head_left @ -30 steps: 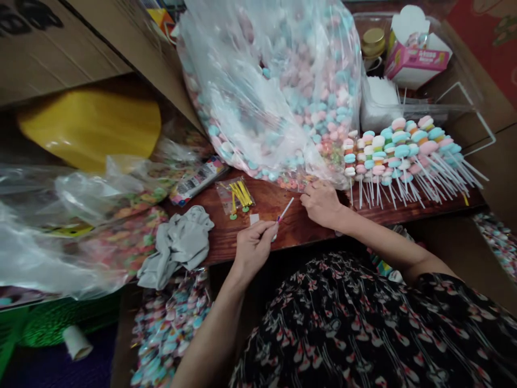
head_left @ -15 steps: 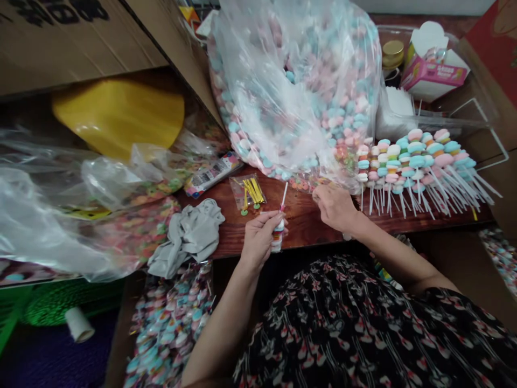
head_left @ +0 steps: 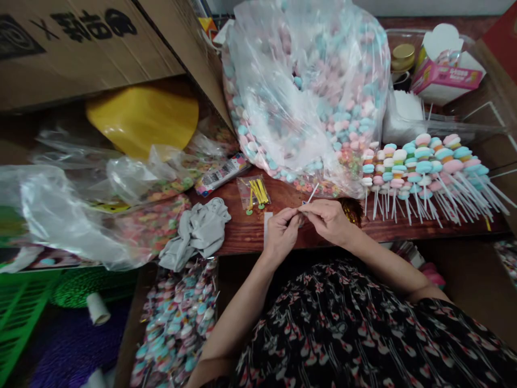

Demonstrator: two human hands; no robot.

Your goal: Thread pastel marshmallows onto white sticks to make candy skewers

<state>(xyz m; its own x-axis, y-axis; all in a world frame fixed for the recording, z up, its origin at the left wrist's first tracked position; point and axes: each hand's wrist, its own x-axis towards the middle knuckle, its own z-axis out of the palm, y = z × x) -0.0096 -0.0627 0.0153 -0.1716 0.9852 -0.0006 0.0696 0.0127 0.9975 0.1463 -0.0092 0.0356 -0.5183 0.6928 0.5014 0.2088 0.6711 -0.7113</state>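
Note:
My left hand [head_left: 280,233] is closed around a marshmallow candy skewer over the table's front edge. Its white stick [head_left: 313,192] points up and away, while the candy is mostly hidden by my fingers. Against the base of the stick, my right hand [head_left: 328,220] pinches with its fingertips touching those of the left. Whatever lies in that pinch is too small to make out. A bundle of shiny gold ties [head_left: 350,210] lies just behind my right hand. Beside the left hand is a pale strip [head_left: 267,223].
A big clear bag of marshmallows [head_left: 307,97] fills the back of the table [head_left: 238,240]. Stacked candy skewers [head_left: 424,161] lie at right. At left are a grey cloth [head_left: 197,231], a small packet of gold ties [head_left: 254,193] and a cardboard box [head_left: 92,54].
My right hand has come left from beside the big bag to meet my left hand at the stick. The stick now leans further right. The view has shifted slightly.

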